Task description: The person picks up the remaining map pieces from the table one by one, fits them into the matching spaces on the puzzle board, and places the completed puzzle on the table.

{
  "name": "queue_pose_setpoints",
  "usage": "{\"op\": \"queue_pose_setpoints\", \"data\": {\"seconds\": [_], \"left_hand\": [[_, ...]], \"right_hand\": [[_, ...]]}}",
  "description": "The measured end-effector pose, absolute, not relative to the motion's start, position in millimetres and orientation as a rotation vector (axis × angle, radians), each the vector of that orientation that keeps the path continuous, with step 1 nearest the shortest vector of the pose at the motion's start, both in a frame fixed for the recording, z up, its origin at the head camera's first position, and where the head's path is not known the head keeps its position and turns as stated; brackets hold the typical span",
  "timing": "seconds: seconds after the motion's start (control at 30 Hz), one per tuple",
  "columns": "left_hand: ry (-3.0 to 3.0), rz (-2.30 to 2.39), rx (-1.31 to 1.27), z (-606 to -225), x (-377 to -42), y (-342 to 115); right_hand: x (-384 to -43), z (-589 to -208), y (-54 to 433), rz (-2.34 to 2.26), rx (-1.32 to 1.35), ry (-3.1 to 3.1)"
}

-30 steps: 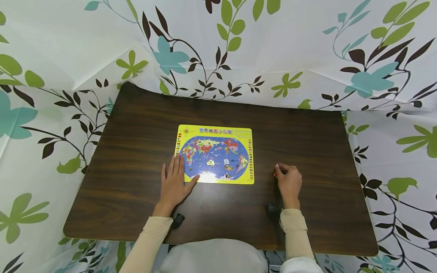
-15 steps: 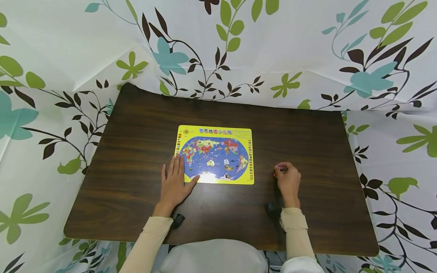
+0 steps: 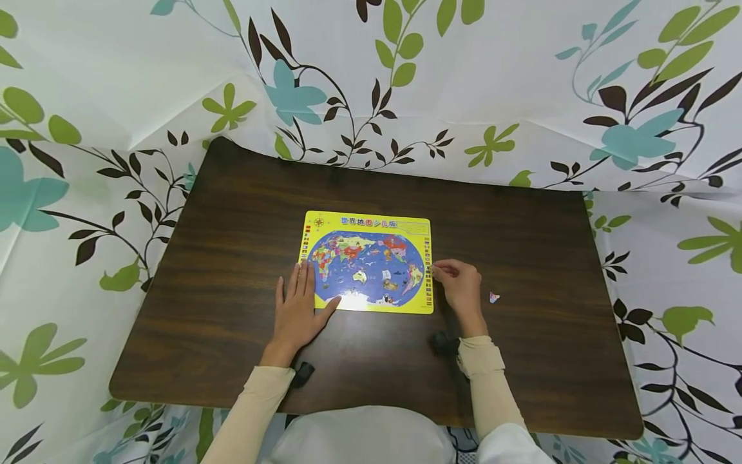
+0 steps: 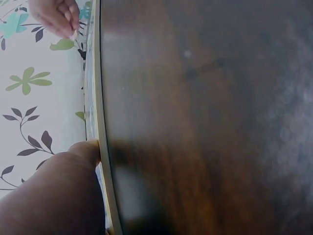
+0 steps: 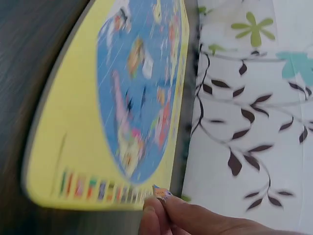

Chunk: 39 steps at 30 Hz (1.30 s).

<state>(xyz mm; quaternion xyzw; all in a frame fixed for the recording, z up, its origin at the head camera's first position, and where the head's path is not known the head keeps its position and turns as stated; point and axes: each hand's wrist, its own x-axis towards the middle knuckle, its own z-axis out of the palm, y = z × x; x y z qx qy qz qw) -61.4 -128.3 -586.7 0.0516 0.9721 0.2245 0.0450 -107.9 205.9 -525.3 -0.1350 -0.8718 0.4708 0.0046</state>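
A yellow-bordered world map board [image 3: 371,261] lies on the brown table. My left hand [image 3: 297,306] rests flat with straight fingers over its lower left edge. In the left wrist view, the left thumb [image 4: 58,181] lies along the board's edge. My right hand [image 3: 460,289] is at the board's right edge, thumb and forefinger pinching a small printed puzzle piece [image 5: 161,192]. Most of that piece is hidden by the fingertips. Right of this hand, a second small colourful piece [image 3: 494,297] lies on the table. White patches show on the map's blue sea.
The dark wood table [image 3: 232,212] has a floral curtain [image 3: 359,77] behind it and at both sides. Each wrist carries a small black camera, the right one [image 3: 443,343] close over the tabletop. Glare whitens the board's lower edge.
My right hand has moved left, from the table to the board's right edge, with a small puzzle piece pinched. Another piece now shows where that hand was. The left hand stays put.
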Motion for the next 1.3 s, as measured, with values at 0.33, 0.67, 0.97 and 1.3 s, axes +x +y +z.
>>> {"op": "queue_pose_setpoints", "data": {"seconds": [0.33,0.67,0.97,1.3], "left_hand": [[2.942,0.660,0.154,-583,-62,-126],[2.952,0.663,0.158,-581,-66,-127],[2.955,0.686,0.162,-580,-68,-129],[2.943,0.687,0.146,-582,-64,-127]], "right_hand": [[-122,-525,185,1.470,-0.419,-2.844],[-128,-530,180,1.419,-0.423,-2.862],[-132,-533,177,1.403,-0.395,-2.847],[-129,-542,175,1.354,-0.365,-2.866]]}}
